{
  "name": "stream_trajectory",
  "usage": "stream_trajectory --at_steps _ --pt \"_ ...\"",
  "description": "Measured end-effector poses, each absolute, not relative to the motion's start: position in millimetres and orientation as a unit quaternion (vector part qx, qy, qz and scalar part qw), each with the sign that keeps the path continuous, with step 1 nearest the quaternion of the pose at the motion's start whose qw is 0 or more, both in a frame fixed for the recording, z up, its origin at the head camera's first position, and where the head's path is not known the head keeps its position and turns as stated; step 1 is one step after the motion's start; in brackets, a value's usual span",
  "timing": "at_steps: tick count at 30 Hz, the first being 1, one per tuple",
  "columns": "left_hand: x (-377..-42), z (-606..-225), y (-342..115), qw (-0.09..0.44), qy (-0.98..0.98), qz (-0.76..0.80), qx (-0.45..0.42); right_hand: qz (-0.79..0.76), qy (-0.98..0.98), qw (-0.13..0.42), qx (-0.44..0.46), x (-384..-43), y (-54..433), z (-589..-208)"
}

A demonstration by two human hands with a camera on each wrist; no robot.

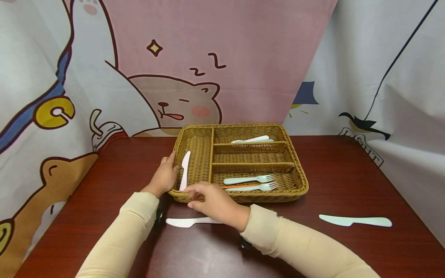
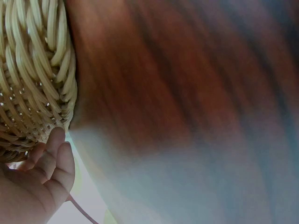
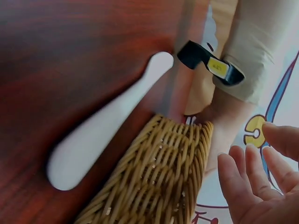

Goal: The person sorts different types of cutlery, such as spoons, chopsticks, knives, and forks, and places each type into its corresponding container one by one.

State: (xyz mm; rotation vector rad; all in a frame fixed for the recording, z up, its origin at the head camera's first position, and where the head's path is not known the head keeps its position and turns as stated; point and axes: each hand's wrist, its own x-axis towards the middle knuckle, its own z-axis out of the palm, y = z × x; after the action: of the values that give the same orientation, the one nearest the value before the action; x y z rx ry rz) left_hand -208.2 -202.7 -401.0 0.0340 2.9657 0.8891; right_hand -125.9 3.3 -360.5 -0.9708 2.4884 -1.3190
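Note:
A brown wicker tray (image 1: pixel 300 181) with compartments stands at the back of the table. My left hand (image 1: pixel 164 175) rests against its left side; in the left wrist view the fingers (image 2: pixel 63 163) touch the woven wall. Loosely bent and holding nothing, my right hand (image 1: pixel 217 202) hovers above the tray's front left edge. Below its fingertips a pale pink knife (image 1: pixel 185 170) lies lengthwise in the left compartment. A white knife (image 1: pixel 187 222) lies on the table in front of the tray, partly covered by the right hand. The right wrist view shows that white knife (image 3: pixel 105 123) whole.
Two pale green forks (image 1: pixel 248 179) and an orange piece (image 1: pixel 240 186) lie in the front right compartment. White and pale utensils (image 1: pixel 253 139) lie in the back one. A mint knife (image 1: pixel 355 221) is on the table at right. A printed curtain (image 1: pixel 243 58) hangs behind.

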Motion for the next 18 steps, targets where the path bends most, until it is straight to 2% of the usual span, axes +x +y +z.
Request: stream_trajectory --at_steps 7,18 --pt "-208 -400 -202 0.030 0.958 0.284 0.005 -0.402 0.839 0.092 -0.355 -121 9 -369" --pt "-209 -401 -202 0.036 0.957 0.288 -0.003 -0.307 0.857 0.058 -0.410 -120 18 -382"
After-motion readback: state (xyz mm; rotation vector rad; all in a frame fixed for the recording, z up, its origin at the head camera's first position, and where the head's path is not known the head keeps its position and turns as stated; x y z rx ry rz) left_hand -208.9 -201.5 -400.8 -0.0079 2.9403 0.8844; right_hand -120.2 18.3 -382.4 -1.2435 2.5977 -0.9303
